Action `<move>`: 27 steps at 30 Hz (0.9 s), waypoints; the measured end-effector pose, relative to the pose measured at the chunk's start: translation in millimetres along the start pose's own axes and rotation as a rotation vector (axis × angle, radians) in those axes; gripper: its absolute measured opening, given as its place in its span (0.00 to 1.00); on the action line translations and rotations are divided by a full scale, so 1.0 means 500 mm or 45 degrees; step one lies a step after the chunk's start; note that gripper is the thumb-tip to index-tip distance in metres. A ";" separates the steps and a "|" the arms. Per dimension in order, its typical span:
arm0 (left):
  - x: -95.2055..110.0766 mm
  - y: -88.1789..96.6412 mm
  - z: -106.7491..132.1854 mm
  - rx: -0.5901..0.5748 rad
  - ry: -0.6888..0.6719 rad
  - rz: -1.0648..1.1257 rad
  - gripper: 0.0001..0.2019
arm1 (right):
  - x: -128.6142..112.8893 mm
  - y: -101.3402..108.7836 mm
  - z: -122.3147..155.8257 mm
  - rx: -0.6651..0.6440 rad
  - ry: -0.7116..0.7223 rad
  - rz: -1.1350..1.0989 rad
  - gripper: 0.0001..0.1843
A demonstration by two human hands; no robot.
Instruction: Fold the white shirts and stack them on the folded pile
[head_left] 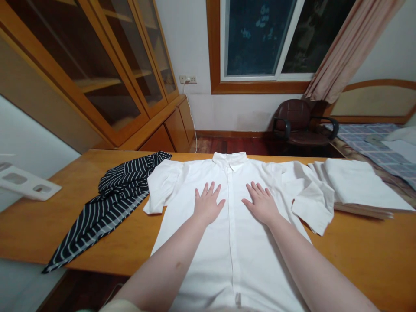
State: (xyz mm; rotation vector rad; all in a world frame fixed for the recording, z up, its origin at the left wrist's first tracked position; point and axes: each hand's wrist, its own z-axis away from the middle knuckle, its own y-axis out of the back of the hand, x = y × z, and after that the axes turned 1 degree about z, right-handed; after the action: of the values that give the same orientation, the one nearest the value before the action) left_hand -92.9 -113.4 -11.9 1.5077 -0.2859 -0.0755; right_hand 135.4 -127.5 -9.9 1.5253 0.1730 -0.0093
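A white button-front shirt (pixel 238 242) lies spread out, front side up, with its collar at the far edge of the table. My left hand (pixel 208 204) rests flat on one side of its front, fingers spread. On the other side of the button placket, my right hand (pixel 260 201) also lies flat with fingers apart. Neither hand grips the cloth. Both sleeves stretch outward, and the right-hand one is creased and reaches a stack of folded white cloth or paper (pixel 355 182). The shirt's bottom hem runs toward me, partly out of view.
A black-and-white striped cloth (pixel 120 195) lies crumpled on the wooden table (pixel 364 260), against the left sleeve. A white plastic object (pixel 27 182) juts in at far left. Beyond the table stand a glass-door cabinet (pixel 143 86), a brown armchair (pixel 297 119) and a bed (pixel 377 138).
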 end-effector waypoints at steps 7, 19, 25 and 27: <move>0.009 0.019 -0.007 -0.067 0.034 -0.007 0.32 | 0.001 -0.006 -0.005 0.021 -0.011 -0.001 0.37; 0.118 -0.008 -0.074 0.059 -0.201 0.036 0.31 | 0.003 -0.002 -0.006 0.014 0.036 -0.007 0.38; 0.102 -0.017 -0.080 0.021 -0.190 0.064 0.31 | 0.013 0.006 -0.003 -0.004 0.026 -0.025 0.37; 0.100 -0.018 -0.082 0.014 -0.190 0.066 0.32 | 0.017 0.015 0.001 0.033 -0.041 -0.021 0.36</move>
State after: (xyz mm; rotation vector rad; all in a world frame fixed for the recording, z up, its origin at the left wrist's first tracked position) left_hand -33.8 -85.3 -15.0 1.5070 -0.4455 -0.1455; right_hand 144.9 -126.6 -3.6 1.5485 0.1603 -0.0494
